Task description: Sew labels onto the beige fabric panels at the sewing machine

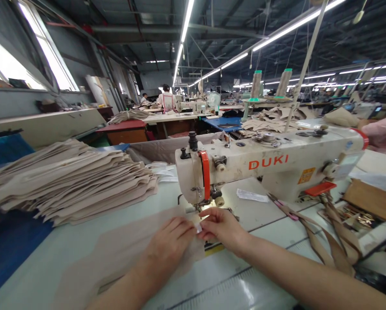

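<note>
A beige fabric panel (115, 245) lies on the sewing machine table, reaching toward the needle area. My left hand (171, 243) rests on this panel, its fingers bent and held together, fingertips beside a small white label (198, 228). My right hand (223, 228) pinches the label from the right between thumb and fingers, just in front of the presser foot. Above both hands stands the head of the white sewing machine (231, 165), its lamp lighting the needle area. My fingers partly cover the label and the panel's right edge.
Stacked beige fabric pieces (92, 176) stand at left. Right of the needle lie white labels (252, 196), scissors (286, 209), beige straps (331, 237) and a tray of metal parts (362, 217). Thread cones (256, 86) rise behind. A co-worker's pink sleeve (381, 133) shows at right.
</note>
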The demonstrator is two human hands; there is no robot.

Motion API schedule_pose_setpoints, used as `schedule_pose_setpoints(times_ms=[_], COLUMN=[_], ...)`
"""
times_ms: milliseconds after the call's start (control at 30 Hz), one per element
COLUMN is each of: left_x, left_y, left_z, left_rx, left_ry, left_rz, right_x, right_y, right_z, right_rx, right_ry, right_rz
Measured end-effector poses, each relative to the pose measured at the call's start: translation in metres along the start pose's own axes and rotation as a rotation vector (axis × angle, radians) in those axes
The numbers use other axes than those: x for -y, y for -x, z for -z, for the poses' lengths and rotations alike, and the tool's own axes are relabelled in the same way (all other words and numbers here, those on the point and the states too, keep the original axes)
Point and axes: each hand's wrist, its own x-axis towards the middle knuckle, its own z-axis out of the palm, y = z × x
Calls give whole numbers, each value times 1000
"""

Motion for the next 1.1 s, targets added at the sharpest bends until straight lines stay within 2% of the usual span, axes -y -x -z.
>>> schedule_pose_setpoints(times_ms=[67, 133, 200, 267, 333, 467, 667, 900, 1100], left_x=[5, 9, 12, 13, 14, 14, 15, 18, 16], left_y=[0, 1, 1, 1, 0, -4, -4, 2, 6], left_z=[-3, -6, -8, -8, -6, -2, -4, -15, -22], left_rx=[3, 16, 38, 73, 139, 265, 316, 237, 98], left_ry=[41, 99, 159, 205, 217, 167, 118, 82, 64], left_rz=[52, 117, 159, 161, 132, 50, -4, -38, -56], right_x=[3, 3, 1, -2, -5, -5, 0, -1, -2], right_y=[9, 23, 37, 47, 53, 54, 55, 54, 54], right_z=[5, 10, 13, 13, 12, 9, 8, 8, 10], right_rx=[-51, -20, 126, 271, 316, 303, 323, 328, 334], right_ry=[147, 475, 861, 1106, 1220, 1317, 1359, 1354, 1341], right_rz=[128, 390, 692, 856, 885, 868, 843, 829, 834])
